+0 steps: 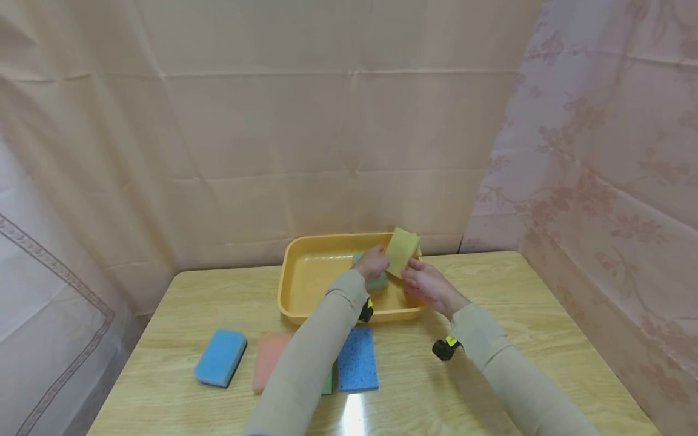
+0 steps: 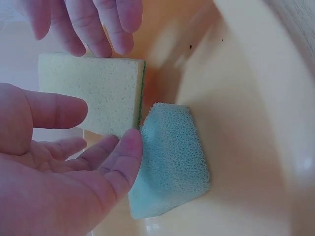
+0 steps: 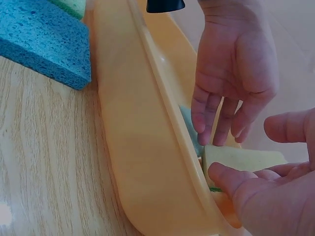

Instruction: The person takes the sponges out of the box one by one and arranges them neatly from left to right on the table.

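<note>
A pale yellow sponge (image 1: 402,249) with a green layer (image 2: 141,93) stands tilted at the tray's right end, between the two hands. The left hand (image 1: 372,263) is at its left edge; in the left wrist view that hand (image 2: 64,182) has relaxed, spread fingers at the sponge's (image 2: 88,91) lower edge. From the opposite side, the right hand (image 1: 429,284) meets it with extended fingers, its thumb apart in the right wrist view (image 3: 280,187). Beside it, a light blue-green sponge (image 2: 170,162) lies in the yellow tray (image 1: 311,275), partly hidden by the left hand in the head view.
On the table in front of the tray lie a light blue sponge (image 1: 220,357) at the left, a pink one (image 1: 268,357), a green one (image 1: 328,383) mostly under the left sleeve, and a speckled blue one (image 1: 357,360). Curtains hang behind and at the right.
</note>
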The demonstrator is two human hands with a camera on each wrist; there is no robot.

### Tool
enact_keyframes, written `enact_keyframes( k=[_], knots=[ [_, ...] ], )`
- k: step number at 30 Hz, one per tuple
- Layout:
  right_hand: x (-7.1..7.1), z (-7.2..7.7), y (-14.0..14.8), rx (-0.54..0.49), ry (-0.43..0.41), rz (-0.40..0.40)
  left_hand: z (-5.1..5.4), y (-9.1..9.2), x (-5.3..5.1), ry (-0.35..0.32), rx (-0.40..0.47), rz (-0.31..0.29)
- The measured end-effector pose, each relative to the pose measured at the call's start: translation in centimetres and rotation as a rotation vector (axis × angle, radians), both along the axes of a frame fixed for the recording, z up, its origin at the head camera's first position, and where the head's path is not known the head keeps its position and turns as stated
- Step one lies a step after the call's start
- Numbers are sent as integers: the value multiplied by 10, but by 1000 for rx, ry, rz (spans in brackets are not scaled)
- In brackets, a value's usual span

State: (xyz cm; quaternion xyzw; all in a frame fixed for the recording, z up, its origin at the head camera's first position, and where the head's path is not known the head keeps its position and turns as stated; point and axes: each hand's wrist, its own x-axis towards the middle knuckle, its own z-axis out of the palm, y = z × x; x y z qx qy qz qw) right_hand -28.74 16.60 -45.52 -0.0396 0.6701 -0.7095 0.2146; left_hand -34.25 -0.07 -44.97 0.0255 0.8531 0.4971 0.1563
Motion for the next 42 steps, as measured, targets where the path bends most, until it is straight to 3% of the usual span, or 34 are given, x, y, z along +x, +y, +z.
enact_keyframes(
  k=[6,13,15,20,23,27,33,42],
  knots=[
    [0,0,-1,31,13,-9,-1,-1,1,7,-13,-2],
    [0,4,0,40,14,-26,10,-6,11,42,-13,-10],
    [0,5,0,36,8,-27,10,-7,11,57,-28,-9],
    [0,6,0,30,10,-32,9,-6,8,25,35,20],
    [-1,5,0,19,21,-44,9,-7,8,63,24,22],
    [-3,4,-1,-8,30,-67,11,-11,9,134,-20,3],
    [-6,3,-4,-22,64,-83,11,-21,12,147,-22,-18],
    [-4,8,-6,83,150,-90,20,-34,22,192,-14,-75]
  ],
)
